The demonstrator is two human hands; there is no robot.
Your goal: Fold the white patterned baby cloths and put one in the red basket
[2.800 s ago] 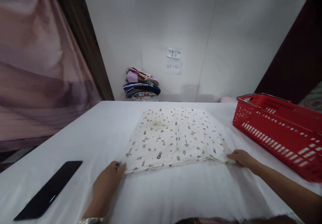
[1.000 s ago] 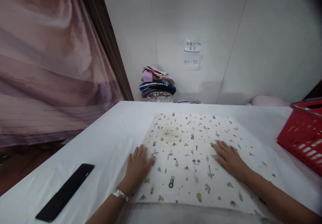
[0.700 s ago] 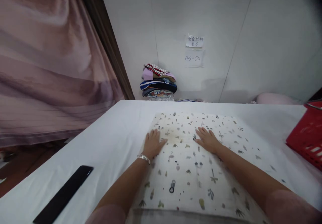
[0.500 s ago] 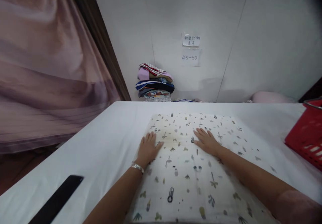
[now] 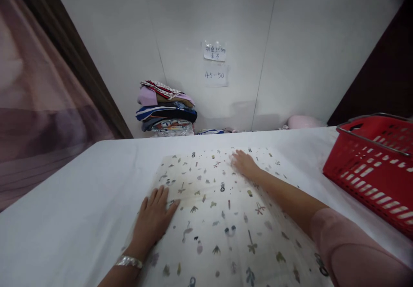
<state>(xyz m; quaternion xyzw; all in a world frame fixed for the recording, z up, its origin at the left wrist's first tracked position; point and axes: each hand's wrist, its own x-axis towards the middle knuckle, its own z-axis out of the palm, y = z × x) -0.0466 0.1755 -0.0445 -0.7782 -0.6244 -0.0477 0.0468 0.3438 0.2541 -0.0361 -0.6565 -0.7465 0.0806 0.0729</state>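
Note:
A pale cloth [image 5: 206, 218] with small printed plants and shapes lies spread over the white-covered table [image 5: 74, 201]. My left hand [image 5: 153, 218] rests palm down on its left edge, fingers spread, a silvery bracelet at the wrist. Farther back and to the right, my right hand [image 5: 244, 163] lies flat on the cloth near its far edge, its fingertips a little blurred. Neither hand holds anything. The near end of the cloth runs out of view at the bottom.
A red basket [image 5: 371, 166] with a metal handle stands on the table at right. Folded fabrics [image 5: 167, 108] are stacked behind the far edge. Two paper notes [image 5: 215, 75] hang on the wall, and a pinkish curtain [image 5: 38, 119] hangs at left.
The view has turned right, showing more of the basket; the dark object at lower left is out of view. My right hand has slid away toward the cloth's far edge. My left hand stays at the left edge.

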